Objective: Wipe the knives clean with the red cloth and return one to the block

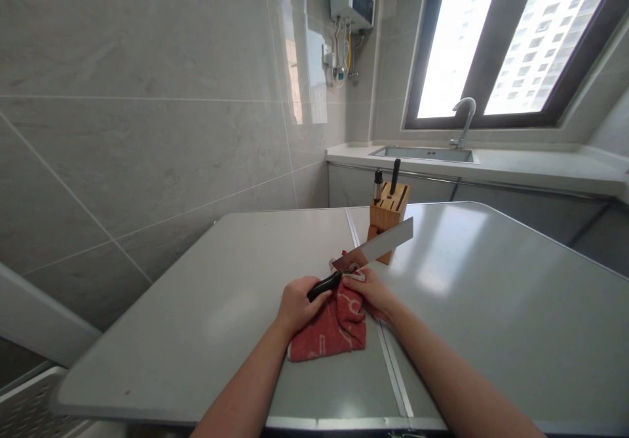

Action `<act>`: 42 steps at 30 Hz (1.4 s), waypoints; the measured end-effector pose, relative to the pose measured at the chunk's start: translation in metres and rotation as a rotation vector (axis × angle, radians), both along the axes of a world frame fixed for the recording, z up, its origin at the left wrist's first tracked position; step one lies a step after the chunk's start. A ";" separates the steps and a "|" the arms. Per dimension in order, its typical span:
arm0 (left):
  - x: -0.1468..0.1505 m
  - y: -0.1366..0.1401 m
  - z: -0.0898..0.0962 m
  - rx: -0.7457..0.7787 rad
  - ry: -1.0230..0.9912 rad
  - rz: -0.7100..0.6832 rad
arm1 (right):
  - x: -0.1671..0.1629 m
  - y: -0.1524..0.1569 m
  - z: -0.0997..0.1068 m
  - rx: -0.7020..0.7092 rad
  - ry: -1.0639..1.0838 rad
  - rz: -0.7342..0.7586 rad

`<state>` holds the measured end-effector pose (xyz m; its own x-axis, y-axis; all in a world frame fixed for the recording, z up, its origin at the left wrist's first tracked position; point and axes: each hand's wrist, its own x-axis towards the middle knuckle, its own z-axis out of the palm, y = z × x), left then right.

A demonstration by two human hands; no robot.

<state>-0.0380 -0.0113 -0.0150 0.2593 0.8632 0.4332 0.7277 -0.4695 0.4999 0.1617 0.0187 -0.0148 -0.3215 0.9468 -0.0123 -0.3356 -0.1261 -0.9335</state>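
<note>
My left hand point(298, 307) is closed around the black handle of a cleaver-like kitchen knife point(383, 244), whose broad blade points away to the upper right. In my right hand point(376, 292) is a bunched red cloth point(327, 336) with pale markings, pinched against the blade near the handle. The rest of the cloth hangs below both hands, over the table. Behind the blade stands a wooden knife block point(388, 212) with two black handles sticking up from it. Something small and red shows beside the blade, too hidden to name.
A light folding table point(236, 261) with a metal seam spreads beneath my hands. Beyond it is a counter with a sink point(425, 154) and a faucet point(464, 120) under the window. Tiled wall rises on the left, and a white perforated item point(29, 392) sits low at bottom left.
</note>
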 end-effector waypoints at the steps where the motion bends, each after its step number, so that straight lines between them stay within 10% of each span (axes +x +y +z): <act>1: 0.000 0.000 0.000 0.000 0.001 -0.002 | 0.000 0.000 -0.001 0.012 -0.012 0.010; 42: 0.001 0.000 0.002 0.047 0.012 -0.062 | 0.001 0.003 -0.002 0.038 0.044 -0.017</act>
<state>-0.0371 -0.0109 -0.0132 0.3168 0.8242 0.4694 0.7028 -0.5364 0.4673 0.1632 0.0219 -0.0169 -0.3046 0.9517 0.0373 -0.3782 -0.0849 -0.9218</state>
